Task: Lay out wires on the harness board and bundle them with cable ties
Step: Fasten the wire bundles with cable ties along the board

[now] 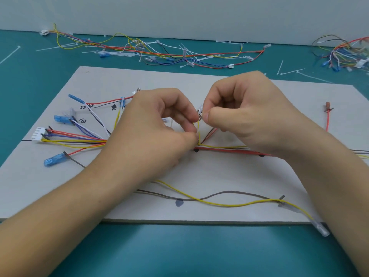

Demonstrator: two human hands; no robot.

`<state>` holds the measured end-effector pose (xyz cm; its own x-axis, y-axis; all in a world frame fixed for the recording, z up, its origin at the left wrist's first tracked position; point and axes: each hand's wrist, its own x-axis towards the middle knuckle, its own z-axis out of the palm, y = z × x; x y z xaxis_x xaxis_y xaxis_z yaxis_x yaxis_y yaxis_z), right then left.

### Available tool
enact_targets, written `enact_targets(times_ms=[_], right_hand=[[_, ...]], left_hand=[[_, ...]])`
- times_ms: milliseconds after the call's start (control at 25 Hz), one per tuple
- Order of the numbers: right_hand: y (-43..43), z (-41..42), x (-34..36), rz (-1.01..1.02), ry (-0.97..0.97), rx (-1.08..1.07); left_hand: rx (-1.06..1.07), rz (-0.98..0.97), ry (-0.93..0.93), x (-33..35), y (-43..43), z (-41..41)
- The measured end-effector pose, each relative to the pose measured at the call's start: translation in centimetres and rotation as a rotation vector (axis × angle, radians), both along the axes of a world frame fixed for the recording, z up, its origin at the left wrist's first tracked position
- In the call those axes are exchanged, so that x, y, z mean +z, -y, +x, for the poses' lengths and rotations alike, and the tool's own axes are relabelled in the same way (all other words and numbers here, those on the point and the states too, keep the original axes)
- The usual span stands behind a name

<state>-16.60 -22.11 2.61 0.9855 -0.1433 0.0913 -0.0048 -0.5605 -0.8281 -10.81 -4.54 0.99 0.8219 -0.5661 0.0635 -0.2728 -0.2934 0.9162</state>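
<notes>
One grey harness board (219,172) on teal table (179,250), pale wall (179,15) bkgd

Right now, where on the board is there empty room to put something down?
Bare board lies between the red wire bundle and the loose yellow wire; the teal mat in front is free too. Crowded: the blue terminals on the left and the wire pile behind.

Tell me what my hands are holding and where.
Both pinch one yellow wire rising from the bundle: the left hand low, near the bundle; the right hand at its upper end, beside a small white piece I cannot identify.
</notes>
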Motion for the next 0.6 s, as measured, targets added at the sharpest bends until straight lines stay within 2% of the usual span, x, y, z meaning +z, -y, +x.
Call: enact_targets(times_ms=[160, 480, 600], right_hand=[[-0.12, 0.05, 0.28, 0.029, 0.057, -0.055], [-0.12, 0.17, 0.2, 0.024, 0.04, -0.049], [-0.31, 0.18, -0.17, -0.074, 0.047, -0.097]], left_hand=[[-0.019, 0.07, 0.039, 0.08, -0.06, -0.15], [-0.033, 0.056, -0.014, 0.48, -0.22, 0.09], [-0.037, 0.078, 0.013, 0.4, -0.23, 0.36]])
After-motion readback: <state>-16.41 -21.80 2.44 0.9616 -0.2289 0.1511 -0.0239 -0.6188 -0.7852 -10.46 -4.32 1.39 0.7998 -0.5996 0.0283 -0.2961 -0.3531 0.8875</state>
